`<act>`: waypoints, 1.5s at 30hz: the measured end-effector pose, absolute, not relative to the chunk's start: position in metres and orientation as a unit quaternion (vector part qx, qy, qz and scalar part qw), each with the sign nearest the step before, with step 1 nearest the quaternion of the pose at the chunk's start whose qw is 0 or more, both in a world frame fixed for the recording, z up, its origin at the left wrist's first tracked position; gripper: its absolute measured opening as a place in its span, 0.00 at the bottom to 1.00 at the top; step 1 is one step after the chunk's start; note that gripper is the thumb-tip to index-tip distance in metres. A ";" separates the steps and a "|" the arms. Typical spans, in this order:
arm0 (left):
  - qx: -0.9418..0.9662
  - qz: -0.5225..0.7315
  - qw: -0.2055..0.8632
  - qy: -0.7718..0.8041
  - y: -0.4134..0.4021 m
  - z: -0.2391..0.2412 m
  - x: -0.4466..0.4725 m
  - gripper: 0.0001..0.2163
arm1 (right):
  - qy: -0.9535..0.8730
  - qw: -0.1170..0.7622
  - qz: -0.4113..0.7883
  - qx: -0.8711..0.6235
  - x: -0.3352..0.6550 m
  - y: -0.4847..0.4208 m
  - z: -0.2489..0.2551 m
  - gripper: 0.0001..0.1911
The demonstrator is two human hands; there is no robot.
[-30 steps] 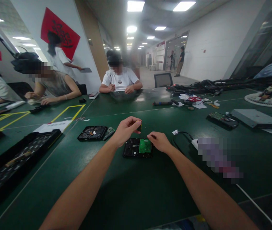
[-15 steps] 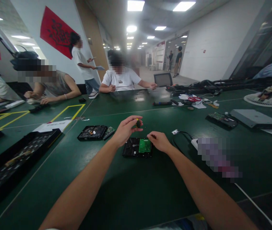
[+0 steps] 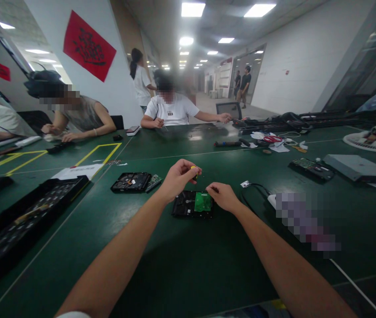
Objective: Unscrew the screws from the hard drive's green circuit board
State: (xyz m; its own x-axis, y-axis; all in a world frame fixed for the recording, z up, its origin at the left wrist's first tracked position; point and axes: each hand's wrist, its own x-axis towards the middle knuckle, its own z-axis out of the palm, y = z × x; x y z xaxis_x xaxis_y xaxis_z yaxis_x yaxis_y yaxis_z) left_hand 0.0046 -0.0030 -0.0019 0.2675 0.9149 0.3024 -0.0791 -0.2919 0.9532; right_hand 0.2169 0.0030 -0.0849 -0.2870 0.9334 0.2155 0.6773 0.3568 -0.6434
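A black hard drive [image 3: 188,204] with a green circuit board [image 3: 203,202] facing up lies on the green table [image 3: 181,260] in front of me. My left hand [image 3: 177,179] is closed around a small screwdriver with a yellow-tipped handle [image 3: 193,169], held just above the drive's far edge. My right hand [image 3: 222,196] rests with fingers curled at the drive's right edge, next to the circuit board. What its fingertips pinch, if anything, is hidden.
A second opened drive [image 3: 131,182] lies to the left, a long black tray [image 3: 25,218] further left. A black cable [image 3: 256,192] and a blurred item sit at right. Two people sit across the table; red scissors [image 3: 272,138], boards and a grey box [image 3: 356,168] lie far right.
My left hand turned the screwdriver slightly and stayed above the drive. A person in the background walked from left to right behind the seated people. The view shifted a little.
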 end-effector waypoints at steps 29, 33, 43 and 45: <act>0.649 0.489 0.469 0.345 -0.003 0.001 0.001 0.12 | -0.763 0.294 0.229 -0.528 0.217 0.004 -0.087 0.15; 0.624 0.490 0.511 0.330 -0.003 0.003 0.000 0.11 | -0.755 0.300 0.240 -0.531 0.217 0.003 -0.087 0.13; 0.625 0.478 0.538 0.302 -0.002 0.003 -0.001 0.12 | -0.757 0.306 0.244 -0.524 0.216 0.003 -0.088 0.13; 0.629 0.487 0.518 0.315 -0.002 0.002 -0.001 0.12 | -0.758 0.304 0.243 -0.524 0.216 0.003 -0.087 0.13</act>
State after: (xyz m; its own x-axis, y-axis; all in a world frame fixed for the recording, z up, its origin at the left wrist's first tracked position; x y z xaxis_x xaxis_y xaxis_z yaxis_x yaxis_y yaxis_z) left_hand -0.0012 -0.0019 0.0023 0.3277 0.9002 0.2867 -0.1079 -0.2659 0.9580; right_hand 0.2163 0.0026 -0.0869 -0.2661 0.9416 0.2063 0.6466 0.3331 -0.6862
